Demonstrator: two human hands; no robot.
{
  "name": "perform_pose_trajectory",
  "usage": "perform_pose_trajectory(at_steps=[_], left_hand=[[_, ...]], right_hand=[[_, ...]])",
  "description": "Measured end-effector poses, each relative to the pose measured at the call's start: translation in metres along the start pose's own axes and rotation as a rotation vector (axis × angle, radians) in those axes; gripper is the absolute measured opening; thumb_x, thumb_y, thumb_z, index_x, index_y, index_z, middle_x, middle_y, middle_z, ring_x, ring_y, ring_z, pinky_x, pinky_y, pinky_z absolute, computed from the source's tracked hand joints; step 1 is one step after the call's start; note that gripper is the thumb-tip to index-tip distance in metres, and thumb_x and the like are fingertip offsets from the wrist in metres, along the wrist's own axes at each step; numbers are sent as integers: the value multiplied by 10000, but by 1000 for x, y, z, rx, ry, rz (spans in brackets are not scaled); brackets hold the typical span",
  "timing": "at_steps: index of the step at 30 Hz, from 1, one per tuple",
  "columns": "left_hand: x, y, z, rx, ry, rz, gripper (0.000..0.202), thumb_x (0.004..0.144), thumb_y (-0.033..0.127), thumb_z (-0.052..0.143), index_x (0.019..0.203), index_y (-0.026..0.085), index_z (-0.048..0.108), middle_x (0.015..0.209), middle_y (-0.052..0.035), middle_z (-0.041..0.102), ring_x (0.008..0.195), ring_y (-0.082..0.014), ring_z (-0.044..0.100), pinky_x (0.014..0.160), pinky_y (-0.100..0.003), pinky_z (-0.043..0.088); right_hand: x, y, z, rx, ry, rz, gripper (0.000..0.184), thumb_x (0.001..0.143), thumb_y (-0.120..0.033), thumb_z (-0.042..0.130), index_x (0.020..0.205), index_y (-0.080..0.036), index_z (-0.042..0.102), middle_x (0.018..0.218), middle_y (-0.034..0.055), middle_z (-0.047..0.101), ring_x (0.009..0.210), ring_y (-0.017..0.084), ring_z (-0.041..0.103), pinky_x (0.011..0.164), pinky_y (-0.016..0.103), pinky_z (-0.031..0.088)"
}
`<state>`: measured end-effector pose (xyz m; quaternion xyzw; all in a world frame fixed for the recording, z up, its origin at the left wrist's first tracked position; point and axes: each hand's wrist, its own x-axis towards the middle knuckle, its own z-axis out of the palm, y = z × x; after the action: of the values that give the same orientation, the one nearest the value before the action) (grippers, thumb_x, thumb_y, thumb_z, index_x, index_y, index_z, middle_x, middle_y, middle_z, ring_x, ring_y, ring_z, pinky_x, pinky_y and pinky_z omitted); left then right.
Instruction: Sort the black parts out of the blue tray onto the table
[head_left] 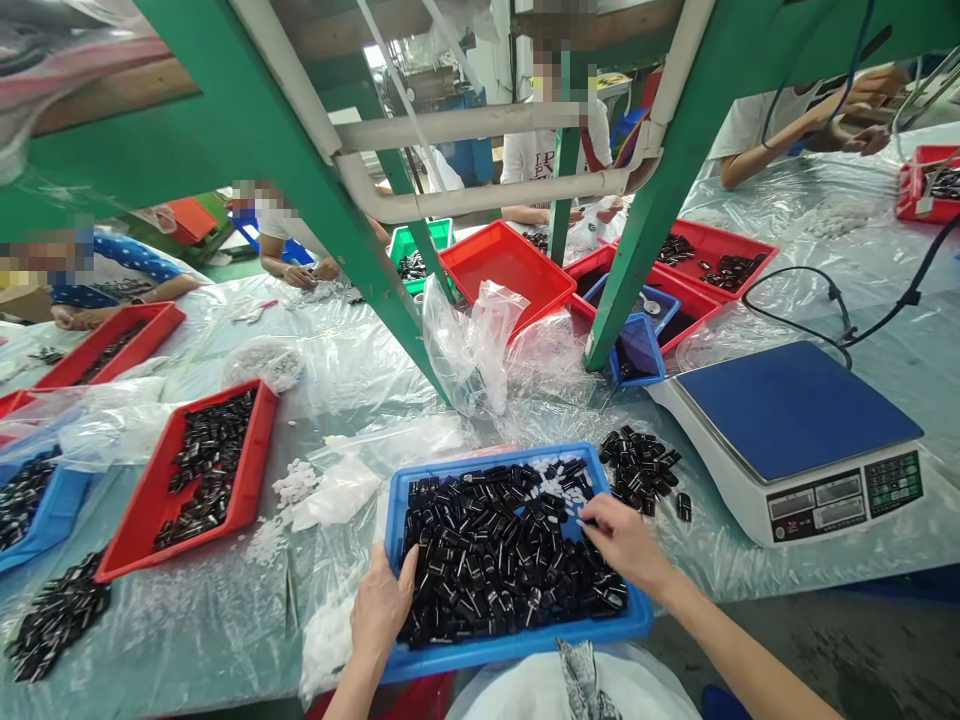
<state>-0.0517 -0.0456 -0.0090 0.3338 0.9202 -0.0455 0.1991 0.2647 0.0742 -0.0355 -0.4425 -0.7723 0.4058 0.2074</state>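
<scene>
In front of me a blue tray [517, 655] is filled with small glossy black plastic pieces [495, 560]. Small white pieces [556, 484] lie in its far right corner. My left hand [381, 605] grips the tray's left rim, thumb over the inside and fingers along the outer wall. Over the right side of the tray, my right hand [626, 540] has its fingers pinched together beside the white pieces. Whatever is between those fingertips is too small to make out. A loose pile of black pieces [641, 470] lies just beyond the tray's right corner.
A weighing scale [795, 410] stands at right. Red trays [259, 470] of black pieces sit left, with a blue tray [64, 520]. Plastic bags [480, 340] lie near green frame posts [637, 230]. Behind are more trays [510, 270] and several people working.
</scene>
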Motion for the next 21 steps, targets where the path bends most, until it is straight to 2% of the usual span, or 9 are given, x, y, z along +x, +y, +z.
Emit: perform_pose_trajectory(at_steps=[2,4,6,8,12,16,18,20,21], left_hand=[[0,0,0,0,4,1,471,871,513,312,1128,141,442,917,-184,684,903,-349,653,663,-367,468],[-1,1,0,-1,7,-3,475,871,510,317,1149,142,433,927,-184,684,914,-348,650,667,-366,465],[-2,1,-1,-2,3,-11,473,871,507,325,1158,146,428,928,-181,685,917,-347,649,674,-365,463],[-2,2,-2,-3,-6,-16,463,871,506,324,1142,147,436,921,-179,686,914,-348,649,679,-367,462],[-3,3,-4,-5,-17,-26,446,872,500,326,1123,149,439,927,-181,681,923,-356,643,684,-372,459],[-2,3,-3,-11,-22,-30,451,873,497,324,1141,150,429,960,-185,675,940,-359,637,694,-378,459],[-1,3,-2,-16,-19,-27,460,873,499,320,1146,146,429,976,-190,672,949,-361,634,697,-379,460],[0,2,-1,-16,-18,-23,465,872,504,315,1141,143,435,980,-195,671,953,-364,632,697,-381,461],[1,2,-1,-14,-17,-23,467,872,506,312,1138,143,437,978,-196,671,952,-366,632,696,-383,462]], right_hand=[[-2,-10,12,-29,-238,-107,350,672,42,422,867,-191,595,915,49,578,838,171,559,750,280,458],[-4,-15,21,-160,-420,-159,472,605,79,418,946,-194,596,1013,63,562,937,194,528,790,298,446],[-5,-16,26,-297,-512,-145,477,603,61,441,978,-196,585,1050,71,546,948,212,510,773,313,443],[-7,-13,27,-344,-530,-110,434,614,40,455,956,-195,584,1034,66,544,943,210,511,769,309,436],[-9,-3,28,-232,-504,-38,330,617,32,473,818,-189,614,899,29,562,828,165,548,727,264,420],[-9,-2,24,-51,-390,22,203,646,-12,552,706,-189,629,764,3,574,731,148,563,665,252,414],[-9,-4,17,39,-288,41,137,675,-75,577,678,-200,632,710,-5,578,692,150,563,639,258,420],[-7,-3,6,159,-122,80,49,712,-192,599,690,-208,639,698,1,597,660,157,563,608,268,434],[-6,-1,-1,220,-19,119,70,724,-264,607,704,-208,644,702,9,609,651,162,567,593,272,442]])
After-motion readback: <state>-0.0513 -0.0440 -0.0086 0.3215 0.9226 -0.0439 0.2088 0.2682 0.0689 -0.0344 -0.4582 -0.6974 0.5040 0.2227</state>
